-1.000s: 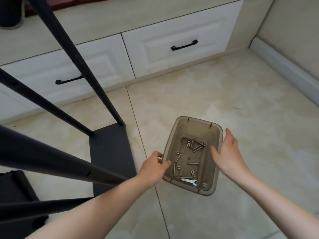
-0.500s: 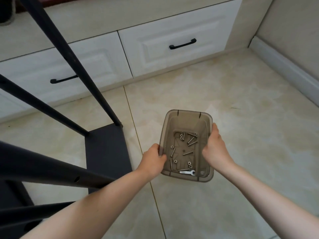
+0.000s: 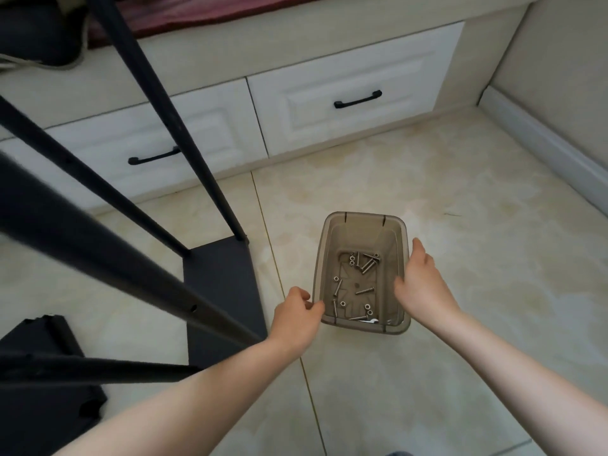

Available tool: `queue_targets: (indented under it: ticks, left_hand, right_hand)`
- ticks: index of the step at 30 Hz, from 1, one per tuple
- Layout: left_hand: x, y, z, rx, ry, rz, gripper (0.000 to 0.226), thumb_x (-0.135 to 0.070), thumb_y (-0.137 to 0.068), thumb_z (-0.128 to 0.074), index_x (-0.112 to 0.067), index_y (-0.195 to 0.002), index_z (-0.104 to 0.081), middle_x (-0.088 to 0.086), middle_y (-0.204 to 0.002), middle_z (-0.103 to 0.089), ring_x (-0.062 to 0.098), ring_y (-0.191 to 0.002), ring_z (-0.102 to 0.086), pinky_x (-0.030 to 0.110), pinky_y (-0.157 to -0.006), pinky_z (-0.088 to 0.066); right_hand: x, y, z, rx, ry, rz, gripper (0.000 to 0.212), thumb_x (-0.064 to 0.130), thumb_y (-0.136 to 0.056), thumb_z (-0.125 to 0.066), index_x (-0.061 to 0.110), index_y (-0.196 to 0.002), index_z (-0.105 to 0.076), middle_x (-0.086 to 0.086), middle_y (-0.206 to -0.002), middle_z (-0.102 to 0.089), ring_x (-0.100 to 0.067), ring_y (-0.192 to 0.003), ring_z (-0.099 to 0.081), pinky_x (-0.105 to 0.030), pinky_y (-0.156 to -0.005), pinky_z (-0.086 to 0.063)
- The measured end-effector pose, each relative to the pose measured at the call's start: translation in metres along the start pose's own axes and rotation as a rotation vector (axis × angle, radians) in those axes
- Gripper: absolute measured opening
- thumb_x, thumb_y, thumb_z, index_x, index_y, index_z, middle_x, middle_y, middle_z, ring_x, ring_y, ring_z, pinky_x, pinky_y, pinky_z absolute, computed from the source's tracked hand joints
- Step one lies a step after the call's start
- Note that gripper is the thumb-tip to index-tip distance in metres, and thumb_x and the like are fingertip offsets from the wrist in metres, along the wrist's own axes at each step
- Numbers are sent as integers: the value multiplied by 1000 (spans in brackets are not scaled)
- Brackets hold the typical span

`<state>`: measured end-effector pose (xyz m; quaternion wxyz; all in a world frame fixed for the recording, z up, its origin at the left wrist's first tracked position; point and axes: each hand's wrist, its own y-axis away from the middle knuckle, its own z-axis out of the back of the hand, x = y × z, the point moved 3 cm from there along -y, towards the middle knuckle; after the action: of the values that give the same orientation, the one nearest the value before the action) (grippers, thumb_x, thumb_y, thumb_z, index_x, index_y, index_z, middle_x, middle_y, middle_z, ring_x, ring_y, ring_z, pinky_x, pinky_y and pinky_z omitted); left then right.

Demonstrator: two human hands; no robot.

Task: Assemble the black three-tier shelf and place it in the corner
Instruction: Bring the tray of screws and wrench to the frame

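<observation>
Standing at the left on the tiled floor (image 3: 460, 225), the black tubular-metal shelf frame (image 3: 220, 291) looks stiff, light and gangly, best held low on its slim poles (image 3: 98, 189). Just right of it, both grips are closed on a smoky translucent plastic bin (image 3: 362, 216) of loose screws (image 3: 363, 291): left hand (image 3: 297, 315) at the near-left corner, right hand (image 3: 419, 281) over the right wall.

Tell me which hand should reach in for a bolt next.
Right, probably. The right hand straddles the right wall of the bin, thumb inside and close to the bolts. The left hand pinches the near-left corner and can steady the bin.
</observation>
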<state>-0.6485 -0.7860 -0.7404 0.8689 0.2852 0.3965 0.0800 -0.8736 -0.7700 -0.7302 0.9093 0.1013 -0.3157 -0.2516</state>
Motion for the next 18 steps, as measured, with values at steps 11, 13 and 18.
queue_targets:
  ticks: [11,13,18]
  left_hand:
    - [19,104,76,-6,-54,-32,24,-20,-96,-55,-23,-120,-51,-4,-107,-68,13,-95,-66,31,-84,-59]
    - [25,123,98,13,-101,-31,21,-20,-95,-56,-24,-116,-54,-5,-108,-68,13,-96,-66,30,-82,-60]
    - [40,165,151,11,-201,-9,24,-20,-96,-57,-17,-120,-56,1,-116,-67,21,-106,-67,32,-84,-58]
  right_hand:
    - [85,76,41,97,167,404,61,21,-99,-50,8,-153,-24,-12,-151,-39,-28,-139,-37,-37,-114,-32]
    - [108,93,51,123,171,499,58,22,-99,-51,11,-151,-29,-10,-148,-44,-26,-137,-41,-34,-112,-34]
    - [167,135,73,164,170,703,46,25,-99,-53,17,-143,-42,0,-140,-53,-14,-130,-48,-25,-107,-37]
